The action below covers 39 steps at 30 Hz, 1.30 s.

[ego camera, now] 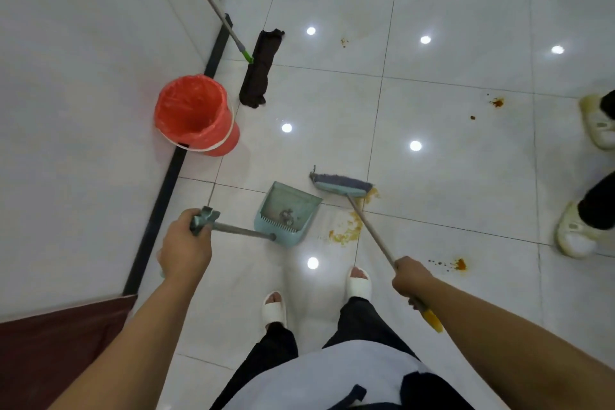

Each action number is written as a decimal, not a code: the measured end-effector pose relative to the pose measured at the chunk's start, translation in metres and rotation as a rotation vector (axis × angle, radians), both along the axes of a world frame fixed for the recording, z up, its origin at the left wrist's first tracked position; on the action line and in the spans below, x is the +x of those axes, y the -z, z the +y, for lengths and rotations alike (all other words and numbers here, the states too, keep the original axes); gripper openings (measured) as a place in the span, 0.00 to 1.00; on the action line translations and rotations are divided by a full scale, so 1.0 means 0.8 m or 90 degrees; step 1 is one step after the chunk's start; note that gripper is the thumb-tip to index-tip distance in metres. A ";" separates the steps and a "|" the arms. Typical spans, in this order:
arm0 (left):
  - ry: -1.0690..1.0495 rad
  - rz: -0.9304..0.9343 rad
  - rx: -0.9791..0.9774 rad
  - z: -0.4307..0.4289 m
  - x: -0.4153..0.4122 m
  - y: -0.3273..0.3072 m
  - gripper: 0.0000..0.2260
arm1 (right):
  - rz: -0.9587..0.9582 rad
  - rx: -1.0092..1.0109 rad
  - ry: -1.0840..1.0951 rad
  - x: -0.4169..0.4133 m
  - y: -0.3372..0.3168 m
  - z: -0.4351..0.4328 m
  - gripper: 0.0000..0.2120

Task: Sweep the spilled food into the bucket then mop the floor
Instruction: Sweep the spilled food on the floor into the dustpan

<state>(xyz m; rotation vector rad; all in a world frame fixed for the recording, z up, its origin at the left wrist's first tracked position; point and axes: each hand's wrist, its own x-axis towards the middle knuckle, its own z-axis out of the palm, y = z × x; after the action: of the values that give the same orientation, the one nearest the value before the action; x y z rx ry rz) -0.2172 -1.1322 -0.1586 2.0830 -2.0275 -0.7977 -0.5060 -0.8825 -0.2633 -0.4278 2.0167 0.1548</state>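
Observation:
My left hand grips the top of the handle of a teal dustpan, which sits on the white tiled floor with some dark scraps inside. My right hand grips the thin pole of a broom, whose blue-grey head rests on the floor just right of the pan. Orange-yellow spilled food is smeared between pan and broom. More orange spots lie to the right. A red bucket lined with a red bag stands by the wall at the left. A mop with a dark cloth head leans beyond it.
A white wall with a black skirting strip runs along the left. Another person's feet in white slippers stand at the right edge. My own feet in white slippers are just behind the spill. A dark red panel fills the lower left.

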 end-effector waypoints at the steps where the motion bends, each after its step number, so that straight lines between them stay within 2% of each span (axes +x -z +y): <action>1: 0.012 0.009 0.005 -0.003 0.009 0.000 0.07 | 0.002 0.001 0.004 0.011 -0.004 0.014 0.14; 6: 0.076 -0.016 0.012 -0.024 0.051 -0.002 0.06 | 0.024 0.042 0.038 0.076 -0.024 0.060 0.17; 14: 0.176 -0.010 0.012 -0.042 0.112 0.002 0.05 | 0.104 0.012 0.138 0.119 -0.074 0.083 0.20; 19: 0.186 -0.013 0.018 -0.046 0.130 0.008 0.06 | 0.135 0.003 0.161 0.106 -0.091 0.070 0.20; 25: 0.183 -0.005 0.012 -0.048 0.129 0.004 0.10 | 0.173 -0.017 0.205 0.039 -0.044 0.015 0.14; 32: 0.164 -0.009 0.012 -0.056 0.109 0.003 0.13 | 0.064 -0.021 0.353 0.003 0.016 -0.037 0.10; 39: 0.171 -0.041 -0.002 -0.064 0.089 0.002 0.12 | 0.024 0.013 0.372 0.087 0.008 0.026 0.11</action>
<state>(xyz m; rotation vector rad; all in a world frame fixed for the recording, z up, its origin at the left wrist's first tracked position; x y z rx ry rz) -0.1456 -1.1831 -0.1605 1.8813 -2.3768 -0.7715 -0.4365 -0.8614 -0.2698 0.1887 2.0911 -0.1794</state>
